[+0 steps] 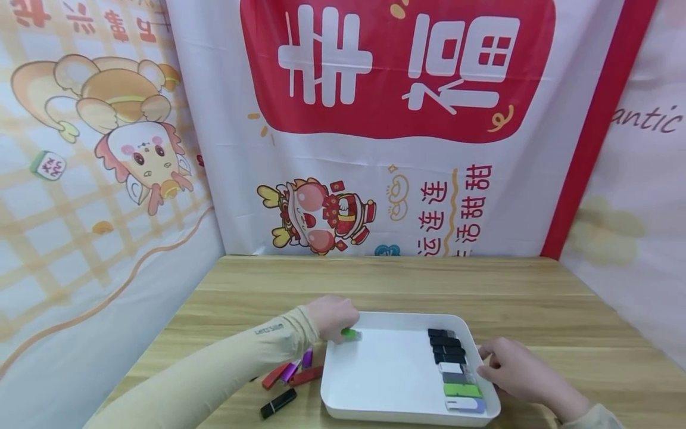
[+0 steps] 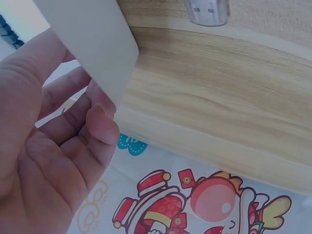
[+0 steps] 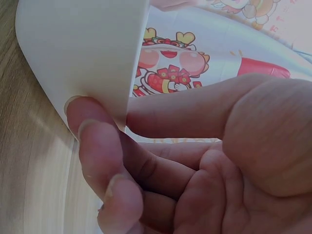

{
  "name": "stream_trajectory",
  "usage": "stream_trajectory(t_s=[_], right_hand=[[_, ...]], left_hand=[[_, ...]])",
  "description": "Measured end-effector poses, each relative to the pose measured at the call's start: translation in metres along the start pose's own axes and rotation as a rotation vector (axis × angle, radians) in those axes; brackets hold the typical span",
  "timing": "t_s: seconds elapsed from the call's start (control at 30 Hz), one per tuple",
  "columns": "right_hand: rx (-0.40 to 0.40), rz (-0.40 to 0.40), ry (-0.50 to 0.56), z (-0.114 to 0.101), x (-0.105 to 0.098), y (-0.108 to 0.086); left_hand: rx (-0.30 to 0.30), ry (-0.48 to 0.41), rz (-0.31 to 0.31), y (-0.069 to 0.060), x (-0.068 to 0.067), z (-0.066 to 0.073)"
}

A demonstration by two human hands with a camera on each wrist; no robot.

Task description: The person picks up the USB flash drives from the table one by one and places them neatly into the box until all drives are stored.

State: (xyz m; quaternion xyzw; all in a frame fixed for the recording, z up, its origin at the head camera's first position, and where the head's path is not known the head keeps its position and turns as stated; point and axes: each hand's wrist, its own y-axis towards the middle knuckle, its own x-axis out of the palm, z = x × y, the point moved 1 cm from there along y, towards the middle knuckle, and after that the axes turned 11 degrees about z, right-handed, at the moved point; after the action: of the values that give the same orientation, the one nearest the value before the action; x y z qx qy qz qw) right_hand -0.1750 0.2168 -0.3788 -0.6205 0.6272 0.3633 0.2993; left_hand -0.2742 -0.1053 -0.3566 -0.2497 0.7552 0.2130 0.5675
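A white tray (image 1: 396,414) is gripped at opposite sides by two hands. At its back left corner, the left hand (image 1: 333,317) covers the wall; in the left wrist view that hand (image 2: 58,146) has fingers curled against the tray's outer side (image 2: 97,44). A green USB drive (image 1: 351,334) shows beside its fingers inside the tray, partly hidden. The right hand (image 1: 514,370) holds the right wall, its fingertips pressing the tray's outside (image 3: 78,48) in the right wrist view. Down the tray's right side runs a column of drives: several black (image 1: 447,350), then white, grey, green (image 1: 462,390) and white-purple.
Left of the tray on the wooden table (image 1: 386,283) lie red drives (image 1: 306,375), purple drives (image 1: 289,372) and a black drive (image 1: 278,403). A clear-ended USB connector (image 2: 208,12) shows in the left wrist view. Printed cloth hangs behind and at both sides.
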Motion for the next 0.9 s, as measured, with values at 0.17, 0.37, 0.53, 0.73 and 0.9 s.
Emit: stream_trajectory(t_s=[0.17, 0.37, 0.53, 0.73, 0.9], right_hand=[[0.031, -0.014, -0.009, 0.000, -0.001, 0.000], [0.035, -0.017, -0.015, 0.000, -0.001, 0.000], [0.021, 0.001, -0.018, 0.001, 0.000, 0.000], [0.005, 0.001, -0.028, 0.001, 0.000, 0.001], [-0.009, 0.004, -0.019, 0.003, -0.001, 0.000]], left_hand=[[0.026, 0.080, -0.005, 0.003, 0.002, 0.001], [0.031, 0.118, -0.009, 0.006, 0.005, 0.002], [0.048, 0.148, -0.002, 0.008, 0.011, 0.004], [0.048, 0.163, 0.019, 0.009, 0.015, 0.006], [0.024, 0.162, 0.015, 0.010, 0.013, 0.009]])
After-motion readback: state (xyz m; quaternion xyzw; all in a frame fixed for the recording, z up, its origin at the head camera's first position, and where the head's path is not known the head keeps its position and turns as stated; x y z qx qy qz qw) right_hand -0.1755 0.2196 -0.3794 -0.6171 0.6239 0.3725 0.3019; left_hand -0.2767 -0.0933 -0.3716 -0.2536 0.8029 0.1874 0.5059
